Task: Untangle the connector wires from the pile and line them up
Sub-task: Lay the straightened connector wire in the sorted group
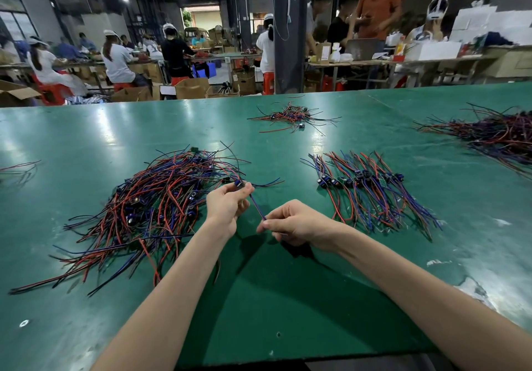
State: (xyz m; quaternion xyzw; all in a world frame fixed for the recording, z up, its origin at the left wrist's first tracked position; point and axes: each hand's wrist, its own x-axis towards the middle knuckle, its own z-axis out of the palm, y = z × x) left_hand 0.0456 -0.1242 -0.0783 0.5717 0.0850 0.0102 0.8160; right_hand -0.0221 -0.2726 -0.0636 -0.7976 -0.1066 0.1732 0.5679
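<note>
Wide green worktable [288,298], glossy, reaching from the near edge back toward the workshop floor behind.

On its left half, a big tangled pile [161,203] of red, blue and black connector wires, with small dark blue connectors scattered through it.

To the right, well apart from that pile, a lined-up row [371,189] of the same wires, laid side by side with their connectors in a band across the middle.

Farther back, a dense heap [498,134] at the table's right edge and a smaller loose heap [293,117] near the middle. At the left edge, a few stray wires [17,169].

Between pile and row, both hands over the table.

Left hand [227,205]: fingers curled, thumb and fingertips pinching a single connector wire [257,208] at its blue connector [238,183], just beside the pile's right fringe.

Right hand [293,224]: fingers curled, thumb and forefinger pinching the lower end of the same wire.

Wire stretched straight and slanted between the two hands, with thin leads trailing rightward past the left hand.
</note>
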